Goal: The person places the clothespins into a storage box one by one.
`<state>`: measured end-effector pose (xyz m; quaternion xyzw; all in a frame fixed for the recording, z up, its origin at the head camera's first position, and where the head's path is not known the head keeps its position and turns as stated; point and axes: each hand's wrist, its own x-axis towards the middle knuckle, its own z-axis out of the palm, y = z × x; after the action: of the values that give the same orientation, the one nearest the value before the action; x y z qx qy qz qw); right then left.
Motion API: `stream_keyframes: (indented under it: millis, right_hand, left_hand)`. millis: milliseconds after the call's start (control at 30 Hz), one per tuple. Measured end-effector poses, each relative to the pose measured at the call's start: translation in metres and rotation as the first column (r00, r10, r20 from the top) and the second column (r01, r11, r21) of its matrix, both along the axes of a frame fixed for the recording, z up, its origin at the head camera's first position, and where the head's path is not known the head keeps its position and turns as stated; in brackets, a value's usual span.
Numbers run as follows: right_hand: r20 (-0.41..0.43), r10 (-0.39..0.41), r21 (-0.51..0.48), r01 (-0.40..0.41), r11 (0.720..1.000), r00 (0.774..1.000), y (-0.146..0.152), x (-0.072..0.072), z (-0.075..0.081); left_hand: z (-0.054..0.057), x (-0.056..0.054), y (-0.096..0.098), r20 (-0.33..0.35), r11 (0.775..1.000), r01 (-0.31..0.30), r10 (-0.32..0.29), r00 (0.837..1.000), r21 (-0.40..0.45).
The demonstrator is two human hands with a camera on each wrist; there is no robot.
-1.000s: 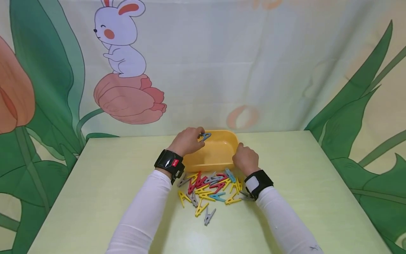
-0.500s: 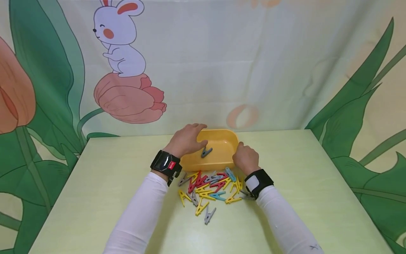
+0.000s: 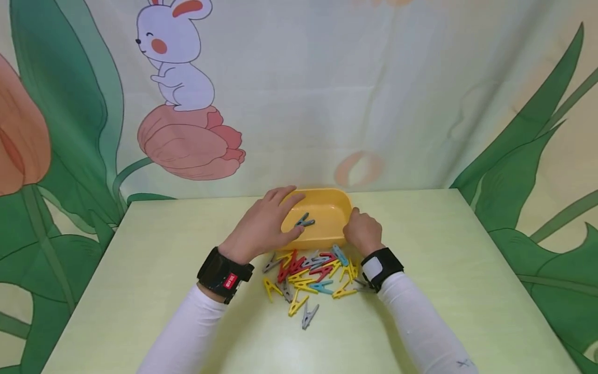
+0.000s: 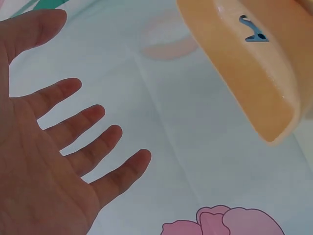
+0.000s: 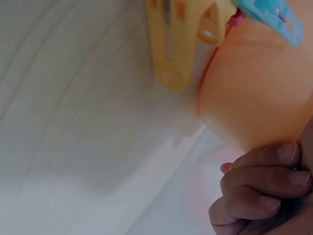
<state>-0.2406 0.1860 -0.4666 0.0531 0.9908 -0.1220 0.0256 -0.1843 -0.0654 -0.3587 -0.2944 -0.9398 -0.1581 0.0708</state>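
A yellow plastic basin [image 3: 329, 218] stands near the back edge of the table. One blue-grey clothespin [image 3: 306, 222] lies inside it, also visible as the clothespin [image 4: 254, 32] in the left wrist view. My left hand [image 3: 261, 226] is over the basin's left side, holding nothing; its fingers are spread in the left wrist view. My right hand [image 3: 363, 232] grips the basin's right rim, its fingers [image 5: 259, 183] curled in the right wrist view. In front of the basin lies a pile of red, yellow, grey and blue clothespins [image 3: 299, 279].
A grey clothespin [image 3: 308, 317] lies at the front of the pile, nearest my body. The pale table [image 3: 163, 275] reaches back to a printed cloth [image 3: 299, 104] hanging behind the basin. In the right wrist view, a yellow clothespin [image 5: 172, 58] sits close to the basin wall.
My left hand let go of the blue-grey clothespin, which dropped into the basin. The hand then drew back left and toward me, fingers spreading. The right hand stayed on the rim.
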Motion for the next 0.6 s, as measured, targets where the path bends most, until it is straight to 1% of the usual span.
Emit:
stream_keyframes:
  millis: [133,333,467,600]
  right_hand:
    - [0.000,-0.005,-0.001,0.005,1.000,1.000,-0.001,0.001,-0.002]
    - [0.010,-0.008,-0.010,0.008,1.000,1.000,-0.002,0.000,0.000]
    - [0.025,-0.018,-0.013,0.018,1.000,1.000,-0.002,0.000,0.000]
    - [0.028,-0.023,-0.011,0.024,1.000,0.999,-0.003,0.000,0.001]
  left_hand:
    - [-0.008,0.017,-0.008,-0.008,1.000,0.004,-0.005,1.000,-0.018]
    - [-0.024,0.037,-0.017,-0.010,0.999,0.011,-0.012,1.000,-0.042]
    - [-0.036,0.050,-0.020,0.010,0.996,0.028,-0.027,1.000,-0.082]
    - [-0.046,0.060,-0.024,0.043,0.992,0.034,-0.029,0.999,-0.121]
